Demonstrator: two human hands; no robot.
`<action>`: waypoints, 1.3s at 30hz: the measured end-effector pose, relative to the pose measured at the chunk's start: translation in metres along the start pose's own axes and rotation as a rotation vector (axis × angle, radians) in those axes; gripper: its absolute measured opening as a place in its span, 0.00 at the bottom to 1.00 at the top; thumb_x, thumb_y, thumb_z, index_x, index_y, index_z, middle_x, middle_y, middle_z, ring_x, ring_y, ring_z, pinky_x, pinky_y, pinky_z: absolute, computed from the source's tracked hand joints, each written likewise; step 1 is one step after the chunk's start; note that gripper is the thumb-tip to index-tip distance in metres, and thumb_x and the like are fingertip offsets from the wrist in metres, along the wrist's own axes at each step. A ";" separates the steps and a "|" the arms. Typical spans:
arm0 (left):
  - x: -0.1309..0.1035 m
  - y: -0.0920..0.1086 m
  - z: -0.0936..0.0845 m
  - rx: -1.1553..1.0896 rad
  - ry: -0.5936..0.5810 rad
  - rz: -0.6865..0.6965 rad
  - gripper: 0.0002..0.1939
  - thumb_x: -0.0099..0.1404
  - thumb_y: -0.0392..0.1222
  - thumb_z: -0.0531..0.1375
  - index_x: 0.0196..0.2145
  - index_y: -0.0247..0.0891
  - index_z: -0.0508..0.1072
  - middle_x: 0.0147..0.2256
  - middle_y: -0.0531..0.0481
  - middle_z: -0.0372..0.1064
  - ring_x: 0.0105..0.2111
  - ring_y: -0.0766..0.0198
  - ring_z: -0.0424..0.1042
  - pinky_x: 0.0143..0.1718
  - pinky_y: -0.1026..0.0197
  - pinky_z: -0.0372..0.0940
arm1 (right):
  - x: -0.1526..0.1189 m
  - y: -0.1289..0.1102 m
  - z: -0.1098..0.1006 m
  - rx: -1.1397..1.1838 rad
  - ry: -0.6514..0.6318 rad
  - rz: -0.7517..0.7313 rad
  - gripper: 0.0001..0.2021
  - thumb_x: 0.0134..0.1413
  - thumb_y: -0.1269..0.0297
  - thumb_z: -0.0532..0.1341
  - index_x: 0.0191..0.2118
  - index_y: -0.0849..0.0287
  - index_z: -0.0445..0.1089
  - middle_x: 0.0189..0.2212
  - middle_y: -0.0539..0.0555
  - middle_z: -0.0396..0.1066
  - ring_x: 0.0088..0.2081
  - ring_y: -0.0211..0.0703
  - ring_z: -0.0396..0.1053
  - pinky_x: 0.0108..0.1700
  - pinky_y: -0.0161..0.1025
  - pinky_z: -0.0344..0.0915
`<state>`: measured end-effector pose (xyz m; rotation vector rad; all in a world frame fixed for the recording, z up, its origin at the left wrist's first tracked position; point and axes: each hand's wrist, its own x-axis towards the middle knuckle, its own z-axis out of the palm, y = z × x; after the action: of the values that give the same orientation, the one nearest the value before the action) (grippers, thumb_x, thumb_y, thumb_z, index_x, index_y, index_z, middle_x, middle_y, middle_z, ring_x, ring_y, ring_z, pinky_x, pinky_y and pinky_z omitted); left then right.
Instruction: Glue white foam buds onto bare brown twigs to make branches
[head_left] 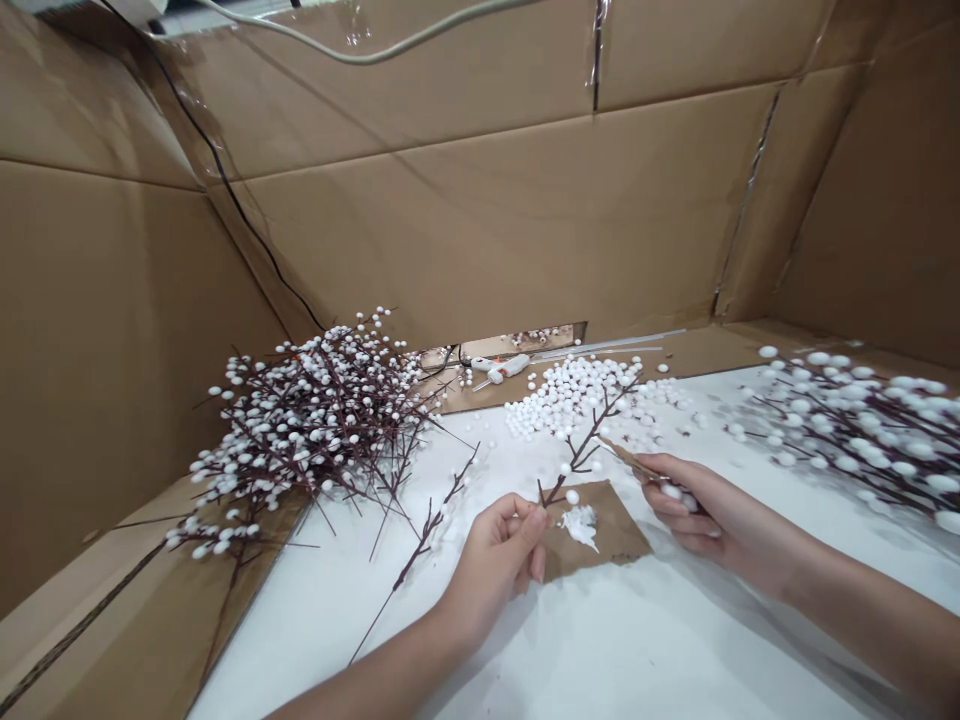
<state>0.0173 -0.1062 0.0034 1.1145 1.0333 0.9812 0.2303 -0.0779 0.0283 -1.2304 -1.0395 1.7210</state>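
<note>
Each grip closed: left hand (511, 545) pinches twig (576, 462), right hand (697, 512) cardboard strip (628, 459); balls (673, 491) half-hidden.

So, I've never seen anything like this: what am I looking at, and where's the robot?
There's no robot here, just a person's two bare hands. The single picture comes from a camera worn on the head, looking forward and down.

The left hand pinches a dark branching twig near its lower end. The right hand holds a thin cardboard strip, with small white balls tucked in the fingers.

On the white work surface lie a cardboard square bearing a white blob, another twig and loose white balls. Bundles of ball-covered twigs lie at left and right.
</note>
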 end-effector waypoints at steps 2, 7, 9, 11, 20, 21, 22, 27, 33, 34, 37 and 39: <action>0.000 -0.001 -0.001 -0.001 0.001 -0.003 0.18 0.57 0.55 0.57 0.25 0.37 0.60 0.12 0.61 0.57 0.10 0.78 0.39 0.13 0.69 0.36 | 0.000 0.000 -0.001 -0.019 -0.002 -0.012 0.16 0.53 0.53 0.55 0.23 0.58 0.54 0.17 0.41 0.46 0.16 0.28 0.33 0.17 0.28 0.35; 0.001 -0.002 -0.002 -0.008 0.000 -0.005 0.18 0.57 0.56 0.56 0.26 0.36 0.63 0.12 0.61 0.57 0.10 0.78 0.40 0.13 0.69 0.36 | 0.000 -0.002 -0.001 -0.114 0.043 -0.057 0.15 0.53 0.53 0.54 0.25 0.57 0.55 0.17 0.41 0.47 0.15 0.28 0.35 0.17 0.28 0.35; 0.001 -0.002 -0.003 -0.002 0.004 -0.009 0.18 0.58 0.56 0.56 0.27 0.36 0.64 0.12 0.61 0.57 0.10 0.78 0.40 0.13 0.69 0.36 | 0.001 -0.005 0.000 -0.135 0.083 -0.060 0.15 0.52 0.53 0.54 0.24 0.57 0.55 0.16 0.41 0.47 0.15 0.27 0.36 0.17 0.28 0.36; 0.001 -0.002 -0.003 0.004 0.011 -0.012 0.18 0.57 0.56 0.56 0.27 0.36 0.64 0.12 0.60 0.58 0.10 0.78 0.40 0.13 0.69 0.36 | 0.003 -0.008 -0.001 -0.129 0.114 -0.066 0.14 0.52 0.53 0.54 0.23 0.57 0.56 0.16 0.41 0.47 0.14 0.27 0.36 0.17 0.29 0.35; 0.003 -0.002 -0.003 0.008 0.025 -0.021 0.22 0.54 0.59 0.57 0.29 0.34 0.69 0.12 0.59 0.58 0.10 0.77 0.40 0.13 0.67 0.35 | 0.010 -0.014 -0.014 -0.150 0.142 -0.219 0.17 0.52 0.56 0.53 0.19 0.57 0.52 0.14 0.42 0.46 0.14 0.28 0.36 0.15 0.30 0.36; 0.003 -0.001 -0.003 0.013 0.028 -0.025 0.22 0.54 0.59 0.57 0.29 0.33 0.69 0.12 0.59 0.59 0.10 0.77 0.41 0.13 0.67 0.34 | 0.010 -0.014 -0.015 -0.143 0.143 -0.225 0.16 0.52 0.56 0.53 0.19 0.57 0.52 0.14 0.42 0.46 0.14 0.28 0.36 0.15 0.30 0.36; 0.003 -0.001 -0.003 0.018 0.032 -0.028 0.22 0.53 0.59 0.57 0.28 0.33 0.70 0.12 0.58 0.59 0.10 0.77 0.41 0.13 0.67 0.34 | 0.009 -0.015 -0.016 -0.134 0.143 -0.228 0.16 0.52 0.57 0.53 0.19 0.57 0.52 0.14 0.42 0.47 0.14 0.28 0.36 0.16 0.30 0.36; 0.002 0.001 -0.002 0.032 0.045 -0.039 0.22 0.52 0.58 0.58 0.28 0.32 0.71 0.12 0.58 0.59 0.09 0.77 0.41 0.14 0.66 0.33 | 0.010 -0.016 -0.020 -0.084 0.139 -0.220 0.15 0.53 0.57 0.54 0.21 0.57 0.53 0.14 0.41 0.47 0.14 0.27 0.35 0.15 0.29 0.35; 0.002 0.001 0.000 0.071 0.069 -0.037 0.21 0.53 0.57 0.58 0.28 0.32 0.71 0.12 0.57 0.59 0.10 0.77 0.40 0.14 0.66 0.33 | 0.010 -0.016 -0.022 -0.064 0.156 -0.208 0.14 0.52 0.57 0.54 0.22 0.57 0.55 0.14 0.42 0.49 0.13 0.27 0.37 0.15 0.28 0.36; 0.003 0.001 0.001 0.077 0.075 -0.042 0.21 0.52 0.56 0.58 0.28 0.32 0.71 0.12 0.57 0.59 0.11 0.77 0.40 0.14 0.66 0.33 | 0.010 -0.016 -0.022 -0.063 0.163 -0.201 0.14 0.53 0.57 0.54 0.22 0.57 0.55 0.14 0.42 0.49 0.13 0.27 0.37 0.15 0.28 0.36; 0.002 0.002 0.002 0.094 0.089 -0.051 0.20 0.52 0.56 0.59 0.26 0.33 0.70 0.12 0.57 0.60 0.11 0.77 0.41 0.15 0.67 0.34 | 0.010 -0.016 -0.024 -0.047 0.167 -0.184 0.14 0.53 0.56 0.54 0.23 0.57 0.55 0.15 0.41 0.49 0.13 0.27 0.36 0.15 0.28 0.37; 0.002 0.002 0.002 0.108 0.100 -0.043 0.19 0.51 0.55 0.60 0.24 0.34 0.69 0.12 0.56 0.60 0.11 0.77 0.42 0.15 0.67 0.35 | 0.010 -0.016 -0.025 -0.032 0.159 -0.175 0.14 0.53 0.56 0.55 0.23 0.58 0.55 0.15 0.41 0.49 0.13 0.26 0.36 0.15 0.27 0.38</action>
<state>0.0193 -0.1043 0.0052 1.1360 1.1985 0.9639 0.2533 -0.0581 0.0342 -1.2361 -1.0498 1.4545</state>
